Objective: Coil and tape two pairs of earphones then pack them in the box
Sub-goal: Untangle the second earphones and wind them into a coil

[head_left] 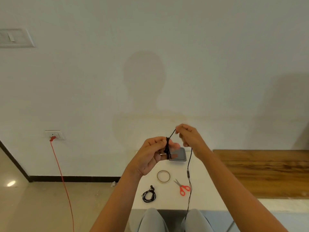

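**Cable half wound over the white surface**

Above a white surface [205,190] by a pale wall, the left hand [155,153] keeps its grip on loops of a black earphone cable [167,149] wound round its fingers. The right hand [189,136] pinches the same cable just above, grip closed. The slack hangs toward the lap. Coiled earphones [148,195], a tape roll [163,176] and red scissors [182,188] lie below. The hands partly hide a grey box [181,156].

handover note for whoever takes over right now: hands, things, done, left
Left hand holds the second pair, partly wound round its fingers.
Right hand pinches its cable; the rest hangs toward the lap.
Done: first pair coiled, on the table by tape and scissors; taped or not, cannot tell.
Box behind the hands.
To do: finish coil, tape, pack both.
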A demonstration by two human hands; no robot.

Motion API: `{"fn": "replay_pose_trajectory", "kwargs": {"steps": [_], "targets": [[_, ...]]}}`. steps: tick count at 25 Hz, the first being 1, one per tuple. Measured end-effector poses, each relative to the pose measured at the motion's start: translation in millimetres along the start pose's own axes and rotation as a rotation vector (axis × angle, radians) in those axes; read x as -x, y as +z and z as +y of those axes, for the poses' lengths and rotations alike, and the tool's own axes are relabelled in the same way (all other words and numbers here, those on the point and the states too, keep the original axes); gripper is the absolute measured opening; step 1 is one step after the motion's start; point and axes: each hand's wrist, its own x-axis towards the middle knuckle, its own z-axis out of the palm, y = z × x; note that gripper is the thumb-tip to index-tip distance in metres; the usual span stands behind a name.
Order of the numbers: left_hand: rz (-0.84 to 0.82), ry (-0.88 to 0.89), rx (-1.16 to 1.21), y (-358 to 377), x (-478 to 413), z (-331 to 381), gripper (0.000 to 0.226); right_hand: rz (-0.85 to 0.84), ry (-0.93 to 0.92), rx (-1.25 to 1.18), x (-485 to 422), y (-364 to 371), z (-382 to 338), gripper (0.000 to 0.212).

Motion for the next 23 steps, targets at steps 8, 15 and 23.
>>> {"fn": "replay_pose_trajectory", "kwargs": {"steps": [8, 15, 23], "targets": [[0.204, 0.167, -0.254, -27, -22, 6, 0.020, -0.277, 0.117, 0.074, 78, 38, 34, 0.052], [0.053, 0.023, -0.639, -31, -11, -20, 0.024, -0.111, -0.128, 0.058, 60, 0, -50, 0.037], [-0.075, 0.032, -0.057, -9, -4, -12, 0.019, -0.049, 0.036, 0.181, -3, 3, 2, 0.036]]}}
